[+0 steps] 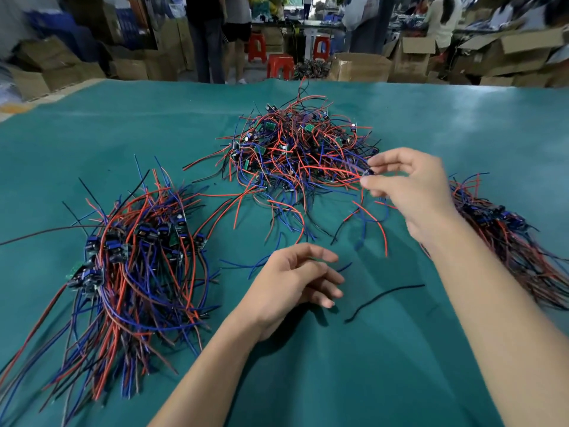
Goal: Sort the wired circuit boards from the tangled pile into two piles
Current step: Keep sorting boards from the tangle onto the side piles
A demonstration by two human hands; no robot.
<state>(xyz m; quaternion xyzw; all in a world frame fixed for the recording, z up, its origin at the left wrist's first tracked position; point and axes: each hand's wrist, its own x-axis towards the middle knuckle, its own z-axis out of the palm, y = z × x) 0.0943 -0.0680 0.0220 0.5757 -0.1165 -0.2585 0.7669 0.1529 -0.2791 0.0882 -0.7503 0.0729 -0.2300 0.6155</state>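
Fingers point(371, 172) pinch a circuit board point(369, 173) above teal cloth point(338, 365).

Both forearms point(498, 303) seem bare, no sleeves or rings visible.

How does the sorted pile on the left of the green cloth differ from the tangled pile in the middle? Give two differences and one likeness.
The left pile has its wires running roughly one way, toward the near edge; the tangled pile has wires crossing in all directions. In the left pile the boards cluster together at one end; in the tangled pile they are scattered throughout. Both hold small boards with red, blue and black wires.
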